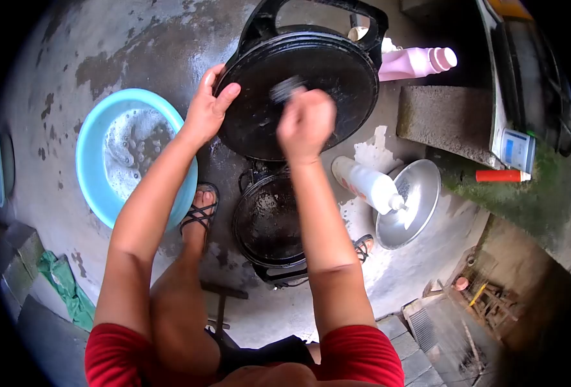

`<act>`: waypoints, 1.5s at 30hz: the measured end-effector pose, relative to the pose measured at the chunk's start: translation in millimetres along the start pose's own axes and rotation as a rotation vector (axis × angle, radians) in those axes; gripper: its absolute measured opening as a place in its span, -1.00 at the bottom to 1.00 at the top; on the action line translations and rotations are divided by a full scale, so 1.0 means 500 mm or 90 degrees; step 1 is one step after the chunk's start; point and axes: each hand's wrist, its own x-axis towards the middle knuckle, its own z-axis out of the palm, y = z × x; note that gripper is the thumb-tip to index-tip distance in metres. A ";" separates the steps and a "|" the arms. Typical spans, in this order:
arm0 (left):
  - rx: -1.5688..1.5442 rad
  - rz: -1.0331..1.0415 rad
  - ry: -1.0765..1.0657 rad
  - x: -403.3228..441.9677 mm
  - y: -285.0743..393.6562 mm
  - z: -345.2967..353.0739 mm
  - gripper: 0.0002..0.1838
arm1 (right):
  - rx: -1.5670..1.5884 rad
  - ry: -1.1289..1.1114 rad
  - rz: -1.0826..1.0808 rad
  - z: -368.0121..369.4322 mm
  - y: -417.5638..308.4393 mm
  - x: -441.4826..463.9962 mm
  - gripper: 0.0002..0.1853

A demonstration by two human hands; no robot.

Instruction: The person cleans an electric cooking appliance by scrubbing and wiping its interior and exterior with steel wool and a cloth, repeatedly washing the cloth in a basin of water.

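Left fingers [211, 76] at the black pan's [260, 119] rim

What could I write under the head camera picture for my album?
Left hand steadies a round black pan while the right hand scrubs, beside a soapy blue basin.

Stained grey concrete floor [47, 187] in soft, pale light.
Dark patches [108, 71] mottle its far left part; grey blocks [24, 251] and a crumpled green sheet [66, 290] lie at its near left. At right, a rough concrete block [445, 121] stands beside green-tinged ground [550, 213]; nearer, wooden pieces [495, 306] lie on shadowed brown ground [524, 258].
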 end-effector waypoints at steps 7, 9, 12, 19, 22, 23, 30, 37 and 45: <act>0.050 0.013 0.011 -0.008 -0.004 -0.008 -0.35 | 0.133 0.019 0.082 0.041 -0.113 -0.022 -0.89; 0.040 0.034 -0.001 -0.009 -0.025 -0.018 -0.34 | 0.149 -0.039 -0.039 0.027 -0.074 -0.011 -0.85; -0.003 0.032 -0.022 -0.014 0.005 -0.013 -0.32 | 0.011 0.068 0.055 -0.019 0.039 0.052 -0.95; 0.022 0.063 -0.005 -0.018 -0.027 -0.022 -0.31 | 0.068 -0.034 0.099 0.019 -0.132 -0.017 -0.91; 0.087 0.069 0.006 -0.018 -0.020 -0.026 -0.32 | -0.014 0.002 0.005 -0.008 -0.054 0.015 -0.93; 0.122 0.069 0.013 -0.024 -0.019 -0.028 -0.32 | -0.074 0.004 0.021 -0.029 -0.008 0.030 -0.96; 0.093 0.064 0.028 -0.034 -0.021 -0.031 -0.29 | -0.014 0.047 0.172 0.028 -0.100 -0.034 -0.81; 0.126 0.065 0.039 -0.071 -0.004 -0.038 -0.28 | -0.042 0.160 0.366 -0.062 0.065 0.010 -0.85; 0.145 0.101 0.023 -0.054 -0.026 -0.048 -0.29 | 0.090 -0.008 0.040 0.010 -0.100 -0.118 -0.85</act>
